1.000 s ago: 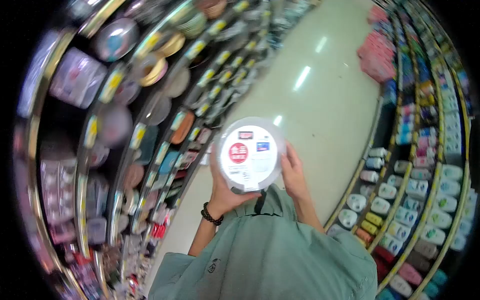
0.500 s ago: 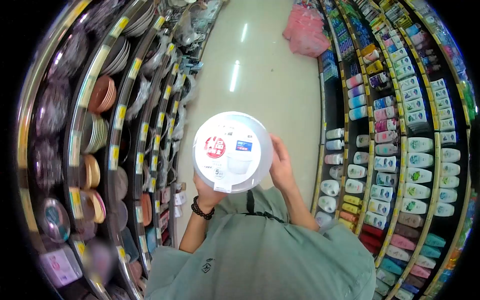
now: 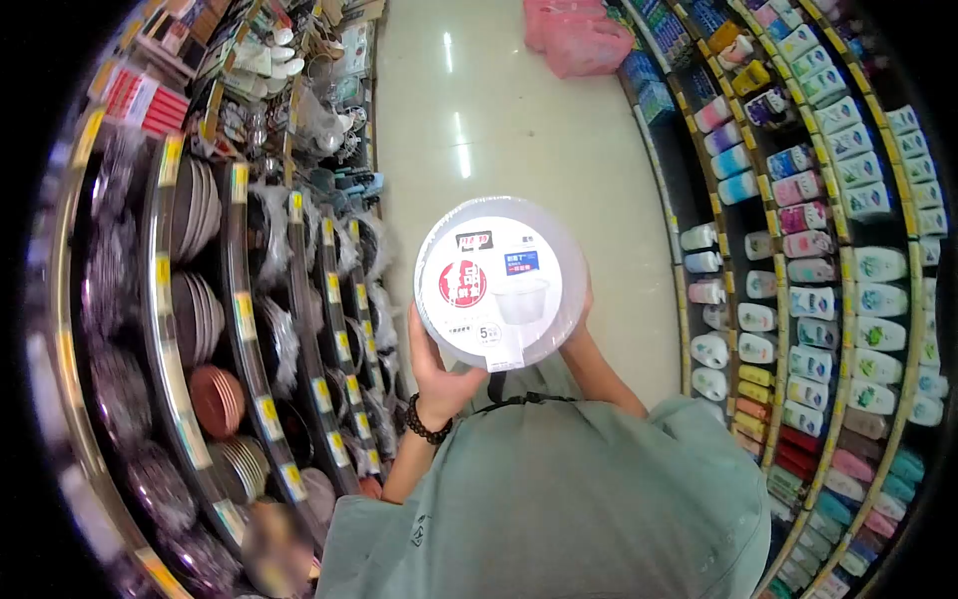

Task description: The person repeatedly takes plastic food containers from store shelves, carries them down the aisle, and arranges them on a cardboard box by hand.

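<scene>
In front of my body I hold a pack of round plastic food containers (image 3: 511,344) with both hands. Its round white label (image 3: 519,290) faces up at me, with a red circle, a blue patch and a picture of a tub. My left hand (image 3: 439,379) grips the lower left side, thumb near the label's tab and a dark beaded bracelet on the wrist. Around the right side wraps my right hand (image 3: 581,334); most of its fingers are hidden behind the pack.
I stand in a shop aisle with a shiny tiled floor (image 3: 559,160). Shelves of plates (image 3: 198,210), bowls (image 3: 216,399) and wrapped pans line the left. Bottles (image 3: 878,304) fill the right shelves. A pink plastic bag (image 3: 584,45) lies on the floor ahead.
My view has turned, so the shelves and pink bag have shifted in the picture. The container pack appears farther right, its label slightly rotated. More of my left thumb and fingers shows.
</scene>
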The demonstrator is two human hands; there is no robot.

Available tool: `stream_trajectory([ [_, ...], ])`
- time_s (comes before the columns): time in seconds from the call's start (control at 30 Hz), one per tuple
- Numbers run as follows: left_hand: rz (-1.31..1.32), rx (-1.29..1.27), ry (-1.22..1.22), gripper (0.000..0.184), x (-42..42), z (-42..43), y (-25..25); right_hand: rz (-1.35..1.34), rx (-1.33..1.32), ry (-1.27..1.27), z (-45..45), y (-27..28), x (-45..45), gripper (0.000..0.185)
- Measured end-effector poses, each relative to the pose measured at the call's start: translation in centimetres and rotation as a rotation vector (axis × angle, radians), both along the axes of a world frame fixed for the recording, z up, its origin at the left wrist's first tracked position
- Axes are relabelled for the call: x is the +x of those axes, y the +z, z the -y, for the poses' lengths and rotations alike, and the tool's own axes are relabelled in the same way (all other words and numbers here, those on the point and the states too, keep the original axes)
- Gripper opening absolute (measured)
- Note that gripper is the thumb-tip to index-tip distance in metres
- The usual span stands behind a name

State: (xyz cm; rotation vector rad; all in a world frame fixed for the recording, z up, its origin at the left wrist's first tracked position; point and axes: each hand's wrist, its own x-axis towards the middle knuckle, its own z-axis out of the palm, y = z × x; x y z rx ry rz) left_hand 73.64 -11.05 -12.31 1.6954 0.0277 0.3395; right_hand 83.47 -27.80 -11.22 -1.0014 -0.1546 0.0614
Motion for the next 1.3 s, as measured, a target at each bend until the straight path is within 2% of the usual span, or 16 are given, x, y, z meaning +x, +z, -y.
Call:
stream_trajectory([
  [0.1, -0.023, -0.072, -0.035, 0.116, 6.6, -2.4, 0.0, 0.026, 0.114, 0.031, -1.3, -0.4, 6.6, 0.053],
  [0.13, -0.023, -0.028, -0.054, 0.115, 9.3, -3.0, 1.3, -0.025, 0.126, 0.024, -2.0, 0.9, 8.8, 0.054],
  [0.17, -0.03, 0.012, -0.054, 0.114, 11.9, -3.5, 2.5, -0.05, 0.169, 0.003, -2.5, -2.4, 11.3, 0.056],
  [0.27, -0.026, 0.131, -0.04, 0.113, 19.4, -5.2, 4.7, -0.138, 0.323, -0.049, -4.5, -3.3, 18.6, 0.058],
  [0.37, 0.002, 0.154, -0.05, 0.113, 25.8, -6.8, 5.8, -0.112, 0.278, -0.087, -5.7, -2.6, 24.3, 0.059],
  [0.47, 0.031, 0.136, -0.084, 0.117, 31.5, -8.3, 6.4, -0.061, 0.308, 0.021, -6.3, -0.5, 30.5, 0.058],
  [0.53, 0.082, 0.154, -0.124, 0.119, 35.5, -9.1, 6.9, -0.033, 0.296, 0.072, -6.8, 1.3, 34.5, 0.058],
  [0.77, 0.085, 0.147, -0.127, 0.12, 50.0, -13.2, 3.3, -0.068, -0.096, -0.058, -10.2, 3.2, 48.0, 0.061],
  [0.8, 0.013, 0.031, -0.113, 0.121, 52.6, -13.6, 2.7, -0.038, -0.114, -0.067, -10.7, 3.0, 50.1, 0.06],
  [0.9, -0.045, -0.075, -0.132, 0.121, 60.6, -15.3, 2.2, 0.071, -0.09, -0.058, -12.8, 1.4, 58.0, 0.058],
  [0.97, -0.05, -0.113, -0.125, 0.115, 66.8, -17.1, 2.1, -0.052, -0.144, -0.072, -14.6, 2.5, 63.4, 0.056],
  [1.03, -0.08, -0.132, -0.145, 0.112, 73.6, -18.9, 2.9, -0.062, -0.182, -0.057, -15.9, 3.7, 69.8, 0.053],
  [1.07, -0.092, -0.129, -0.135, 0.106, 76.8, -18.9, 4.2, 0.019, -0.155, -0.032, -15.4, 3.7, 72.9, 0.052],
  [1.13, -0.059, 0.037, -0.143, 0.102, 82.8, -21.1, 4.8, 0.051, -0.092, -0.023, -16.4, 3.4, 77.5, 0.05],
  [1.2, 0.003, 0.208, -0.162, 0.096, 88.1, -23.1, 5.9, -0.029, -0.021, -0.055, -17.4, 3.5, 81.7, 0.049],
  [1.3, -0.01, 0.287, -0.209, 0.096, 95.1, -24.4, 7.7, -0.119, 0.024, -0.098, -18.4, 3.6, 88.0, 0.048],
])
